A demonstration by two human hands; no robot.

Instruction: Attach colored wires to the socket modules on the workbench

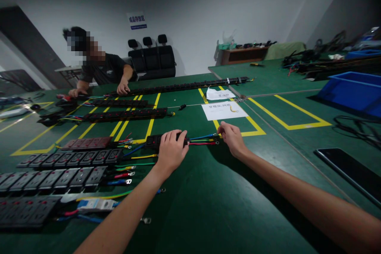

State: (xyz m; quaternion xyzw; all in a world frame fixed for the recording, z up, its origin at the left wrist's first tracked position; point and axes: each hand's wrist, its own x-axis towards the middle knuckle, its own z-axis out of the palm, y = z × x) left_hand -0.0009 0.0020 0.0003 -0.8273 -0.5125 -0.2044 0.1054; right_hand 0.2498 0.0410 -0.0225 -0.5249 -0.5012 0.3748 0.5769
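Note:
My left hand [172, 149] lies over a black socket module [153, 140], fingers curled down on its top and far side. Blue, green, yellow and red wires [202, 141] with ring terminals stick out of the module to the right. At their tips is my right hand [232, 138], its thumb and fingers pinched together close to the blue wire's end. Whether anything is in that pinch is hidden. Left of my hands lie rows of black socket strips [71, 158] and a dark red one [87, 143], with loose wire ends pointing right.
Across the green table [190, 206] a co-worker [104, 65] handles a long black strip [178, 86]. Paper sheets [223, 113] lie beyond my right hand. A phone [351, 170], a black cable [354, 127] and a blue bin [351, 93] are at the right. A small breaker [98, 205] lies front left.

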